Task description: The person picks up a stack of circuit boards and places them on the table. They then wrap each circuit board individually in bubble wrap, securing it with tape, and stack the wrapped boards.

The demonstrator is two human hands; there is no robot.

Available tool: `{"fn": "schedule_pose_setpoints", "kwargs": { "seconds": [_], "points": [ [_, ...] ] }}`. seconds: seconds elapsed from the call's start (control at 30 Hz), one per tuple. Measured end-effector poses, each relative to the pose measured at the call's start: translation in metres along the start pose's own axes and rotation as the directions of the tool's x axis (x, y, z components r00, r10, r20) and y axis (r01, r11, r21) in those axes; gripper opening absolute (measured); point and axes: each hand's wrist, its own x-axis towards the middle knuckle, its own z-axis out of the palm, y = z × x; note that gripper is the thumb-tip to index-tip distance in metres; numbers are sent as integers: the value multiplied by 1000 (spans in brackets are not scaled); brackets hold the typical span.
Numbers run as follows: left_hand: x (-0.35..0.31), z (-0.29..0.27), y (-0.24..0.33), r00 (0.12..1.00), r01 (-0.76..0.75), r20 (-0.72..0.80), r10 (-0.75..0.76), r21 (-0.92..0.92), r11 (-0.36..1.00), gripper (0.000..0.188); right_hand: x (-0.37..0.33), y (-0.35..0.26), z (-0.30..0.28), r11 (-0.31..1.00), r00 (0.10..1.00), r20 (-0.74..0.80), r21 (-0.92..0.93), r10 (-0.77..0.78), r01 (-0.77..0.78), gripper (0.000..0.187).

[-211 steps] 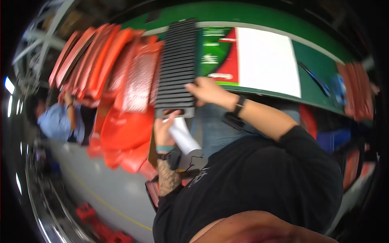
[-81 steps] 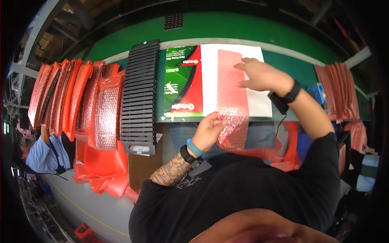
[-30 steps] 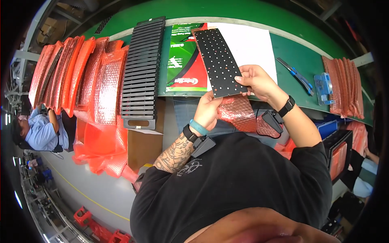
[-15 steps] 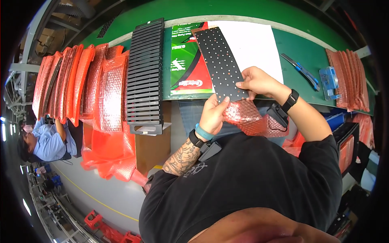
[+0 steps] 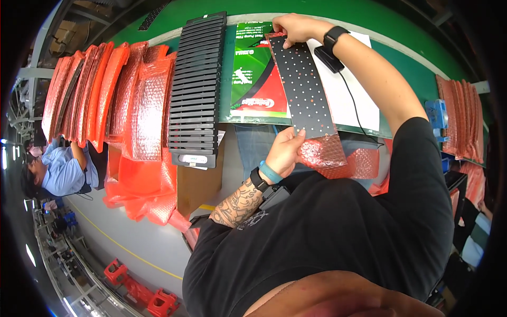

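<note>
1. Since half a second ago, the right hand (image 5: 297, 29) has gone from the near end of the black dotted board (image 5: 302, 87) to its far end, while the left hand (image 5: 284, 154) has stayed at the near end.
2. Left thumb and fingers are closed on the board's near-left corner, thumb on top, just beyond the near edge of the bench (image 5: 418, 75).
3. Right thumb lies on the board's face, fingers bent at its far edge; whether they pinch it cannot be told.
4. Red bubble wrap (image 5: 325, 158) shows along the board's sides and sags past the bench's near edge.
5. Board and wrap lie across a printed green-and-red sheet (image 5: 252, 79) and a white sheet (image 5: 355, 100).
6. Left of these, a black slatted tray (image 5: 195, 92) spans the bench from far edge to near edge, overhanging the latter.
7. Near the bench's right end, a blue holder (image 5: 437, 119) sits beside stacked bubble pouches (image 5: 465, 121).
</note>
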Motion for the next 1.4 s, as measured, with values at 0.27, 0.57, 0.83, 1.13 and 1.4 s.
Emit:
{"fn": "schedule_pose_setpoints", "kwargs": {
  "seconds": [0.27, 0.57, 0.83, 1.13, 1.4],
  "points": [
    [6, -8, -15, 998, 58, -24, -56, 116, 992, 26, 14, -11, -32, 976, 873, 467, 79, 143, -202, 50],
    [11, 21, 7, 983, -176, -33, 183, 154, 972, 21, -93, -78, -190, 975, 992, -45, 187, -117, 123, 34],
    [71, 93, 55, 967, -154, 192, 166, -76, 985, 29, -258, -195, -264, 913, 801, -452, -292, -393, 284, 34],
    [127, 97, 32, 901, -38, 400, 166, -309, 950, 44, -280, -139, -119, 776, 658, -535, -618, -530, 124, 33],
    [60, 83, 0, 853, 291, 521, -36, -417, 861, 64, -289, -123, -32, 867, 637, -632, -485, -441, 119, 40]
  ]
}}
